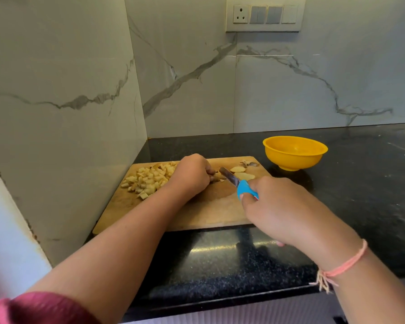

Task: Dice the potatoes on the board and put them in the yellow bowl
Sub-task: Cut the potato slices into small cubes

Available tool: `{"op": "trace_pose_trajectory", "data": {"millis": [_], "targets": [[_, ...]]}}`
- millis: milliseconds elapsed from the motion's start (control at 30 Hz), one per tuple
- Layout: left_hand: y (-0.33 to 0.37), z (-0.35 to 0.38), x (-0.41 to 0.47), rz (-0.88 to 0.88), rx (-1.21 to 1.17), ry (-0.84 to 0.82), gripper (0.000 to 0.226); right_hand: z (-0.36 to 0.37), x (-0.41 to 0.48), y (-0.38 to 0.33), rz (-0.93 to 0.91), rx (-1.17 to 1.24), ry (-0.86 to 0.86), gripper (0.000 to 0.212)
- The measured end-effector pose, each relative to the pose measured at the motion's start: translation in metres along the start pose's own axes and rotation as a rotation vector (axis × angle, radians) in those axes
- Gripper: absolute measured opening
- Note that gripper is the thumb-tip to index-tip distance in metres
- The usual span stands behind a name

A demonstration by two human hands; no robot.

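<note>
- My left hand [192, 174] pinches a potato piece [216, 178] on the board [208, 211]; my right hand [278, 206] grips the knife [229, 177].
- The blade is just beside my fingertips [211, 171] (a slip could nick them).
- The diced pile [147, 180] crowds the board's left edge; the yellow bowl [295, 152] stands apart, empty.

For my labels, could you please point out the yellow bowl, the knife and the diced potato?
yellow bowl [290, 163]: head view, outer wall.
knife [229, 177]: head view, blade.
diced potato [147, 180]: head view, pile's middle.

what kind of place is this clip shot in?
Probably a home kitchen: black granite countertop, marble-look backsplash with a socket-and-switch panel, and a wooden cutting board with diced potato near a yellow bowl.
</note>
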State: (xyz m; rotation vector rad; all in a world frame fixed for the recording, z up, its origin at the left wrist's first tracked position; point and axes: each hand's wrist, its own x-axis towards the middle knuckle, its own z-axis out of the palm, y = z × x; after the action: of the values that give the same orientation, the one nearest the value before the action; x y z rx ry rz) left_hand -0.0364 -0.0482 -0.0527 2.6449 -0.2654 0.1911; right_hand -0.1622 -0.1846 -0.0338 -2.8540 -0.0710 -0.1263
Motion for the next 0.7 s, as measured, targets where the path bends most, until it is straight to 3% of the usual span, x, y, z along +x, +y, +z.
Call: {"op": "trace_pose_trajectory", "data": {"millis": [300,467,700], "targets": [[-0.003,0.001,0.003,-0.019,-0.024,0.054,0.036,0.016,0.017,-0.014,0.0,-0.032,0.01,0.031],[-0.005,0.0,0.003,-0.002,-0.025,0.057,0.048,0.018,0.021,-0.024,-0.03,-0.058,0.027,0.01],[-0.005,-0.002,0.003,0.025,-0.025,0.049,0.042,0.002,0.041,-0.032,-0.033,-0.053,-0.061,0.013]]}}
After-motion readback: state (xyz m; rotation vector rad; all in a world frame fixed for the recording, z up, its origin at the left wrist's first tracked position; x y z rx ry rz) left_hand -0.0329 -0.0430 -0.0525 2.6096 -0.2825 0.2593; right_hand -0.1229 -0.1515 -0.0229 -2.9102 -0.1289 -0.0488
